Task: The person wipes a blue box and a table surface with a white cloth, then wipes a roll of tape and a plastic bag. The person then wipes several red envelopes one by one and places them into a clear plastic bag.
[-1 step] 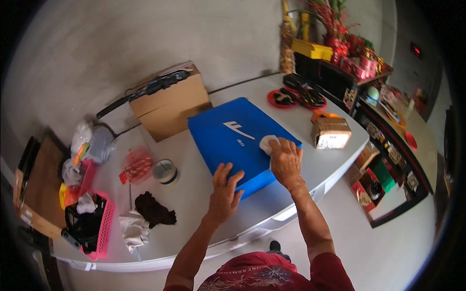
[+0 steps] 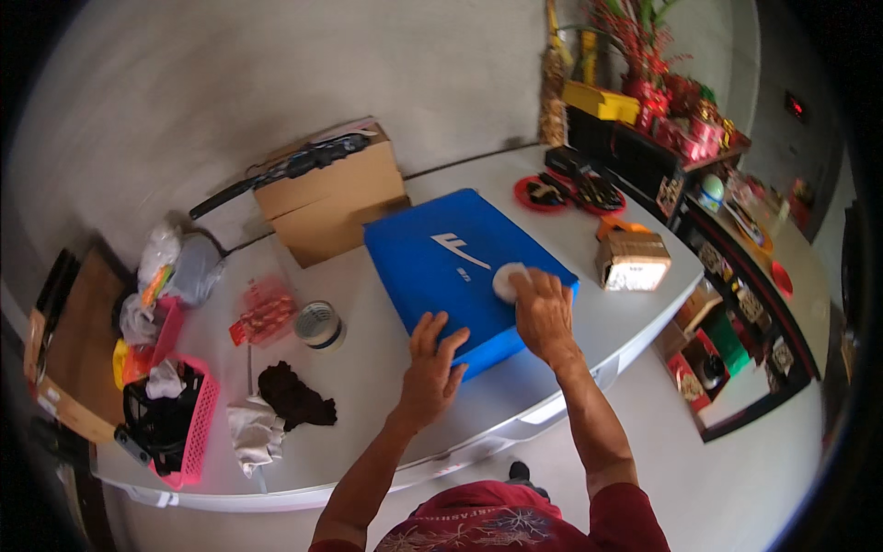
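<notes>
A bright blue, flat rectangular box (image 2: 441, 285) with white markings on its lid lies tilted across the middle of the frame. My right hand (image 2: 545, 317) is closed on a small wad of white cloth (image 2: 507, 281), pressed to the lid's right part; my left hand (image 2: 430, 373), loosely spread and empty, rests against the near edge. The pale grey table (image 2: 368, 405) curves below; a grey plaster wall (image 2: 303, 74) fills the upper left, behind a brown cardboard carton (image 2: 336, 207).
</notes>
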Motion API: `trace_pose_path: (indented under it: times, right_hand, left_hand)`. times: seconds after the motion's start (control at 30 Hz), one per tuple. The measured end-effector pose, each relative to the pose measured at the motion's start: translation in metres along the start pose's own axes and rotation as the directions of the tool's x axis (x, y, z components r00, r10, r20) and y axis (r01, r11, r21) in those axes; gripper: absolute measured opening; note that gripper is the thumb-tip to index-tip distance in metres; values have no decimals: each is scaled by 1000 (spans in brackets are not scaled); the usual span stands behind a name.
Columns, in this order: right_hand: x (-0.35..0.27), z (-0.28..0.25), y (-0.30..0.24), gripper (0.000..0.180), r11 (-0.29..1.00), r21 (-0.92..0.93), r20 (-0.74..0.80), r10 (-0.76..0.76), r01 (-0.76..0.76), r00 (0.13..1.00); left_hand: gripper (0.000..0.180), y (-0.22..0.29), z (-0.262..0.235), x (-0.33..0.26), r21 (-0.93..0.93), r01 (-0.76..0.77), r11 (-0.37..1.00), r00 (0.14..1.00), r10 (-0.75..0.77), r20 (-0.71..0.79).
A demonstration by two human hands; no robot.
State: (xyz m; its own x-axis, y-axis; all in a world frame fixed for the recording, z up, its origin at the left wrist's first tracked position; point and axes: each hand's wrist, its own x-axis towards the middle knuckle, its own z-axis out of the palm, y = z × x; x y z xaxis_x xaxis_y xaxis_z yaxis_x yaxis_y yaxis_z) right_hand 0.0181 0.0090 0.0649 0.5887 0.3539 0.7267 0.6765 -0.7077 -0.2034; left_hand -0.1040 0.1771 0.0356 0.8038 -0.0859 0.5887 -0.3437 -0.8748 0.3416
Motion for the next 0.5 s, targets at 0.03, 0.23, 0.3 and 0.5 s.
trace_pose_path:
  times: [0.03,0.23,0.3,0.5]
  right_hand:
    - [-2,2,-7,31,992,87,50,-100,95,994]
    - [29,21,-16,35,795,579,318,-423,179,848]
    - [49,37,-15,38,764,629,386,-467,143,795]
    - [97,71,-69,33,721,642,502,-653,261,567]
  left_hand:
    - [49,-1,0,-2,3,12,1000,1000,-12,-5]
    - [47,3,8,-2,-26,31,999,997,-32,-65]
    - [45,4,8,0,-57,35,998,997,-39,-70]
    - [48,-1,6,-3,-111,34,993,993,-46,-109]
